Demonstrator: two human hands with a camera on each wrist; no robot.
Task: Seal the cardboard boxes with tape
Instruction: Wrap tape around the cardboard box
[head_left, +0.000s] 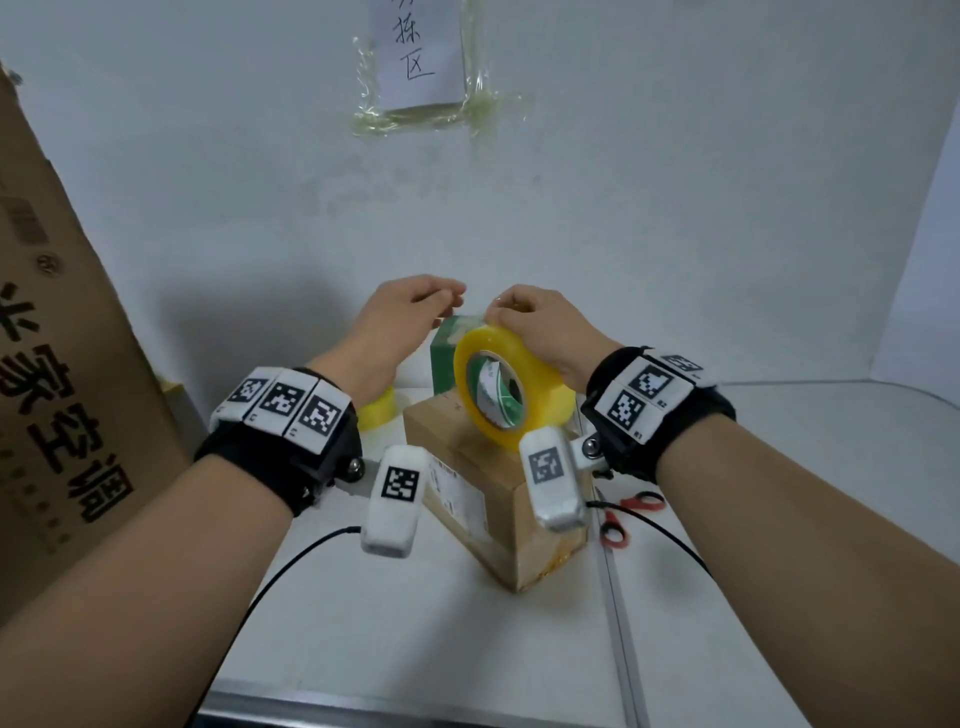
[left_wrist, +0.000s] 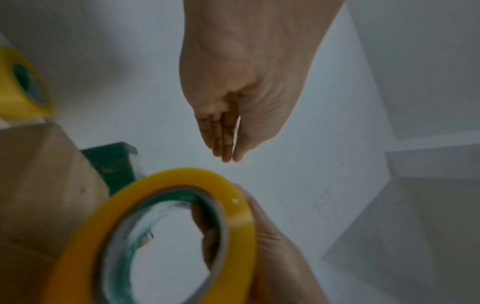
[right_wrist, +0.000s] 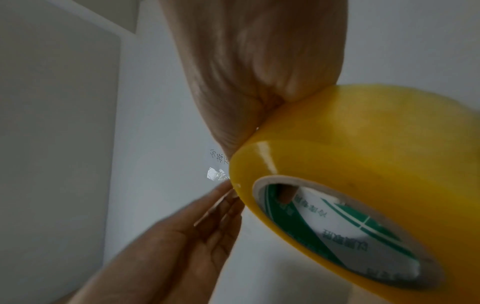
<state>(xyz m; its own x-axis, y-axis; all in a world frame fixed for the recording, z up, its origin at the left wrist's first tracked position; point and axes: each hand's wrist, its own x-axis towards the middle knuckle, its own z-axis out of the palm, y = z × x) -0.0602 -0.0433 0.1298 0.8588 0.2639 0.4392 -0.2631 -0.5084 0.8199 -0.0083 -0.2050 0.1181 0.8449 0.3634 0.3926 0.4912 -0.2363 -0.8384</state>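
Note:
A yellow tape roll (head_left: 511, 384) (right_wrist: 363, 154) is held upright above a small cardboard box (head_left: 493, 483) on the white table (head_left: 415, 623). My right hand (head_left: 498, 312) grips the roll from the top, with a finger through its core. Just left of it, my left hand (head_left: 449, 300) (left_wrist: 231, 158) pinches the roll's clear free end between thumb and straight fingers. In the right wrist view those left fingertips (right_wrist: 228, 197) sit against the roll's edge. The box's top is partly hidden behind the roll and the wrist cameras.
A green box (head_left: 444, 358) stands behind the cardboard box, and a second yellow tape roll (head_left: 378, 413) lies to its left. Red scissors (head_left: 631, 514) lie at the right. A large printed carton (head_left: 62, 389) leans at the left. A taped paper sign (head_left: 421, 57) hangs on the wall.

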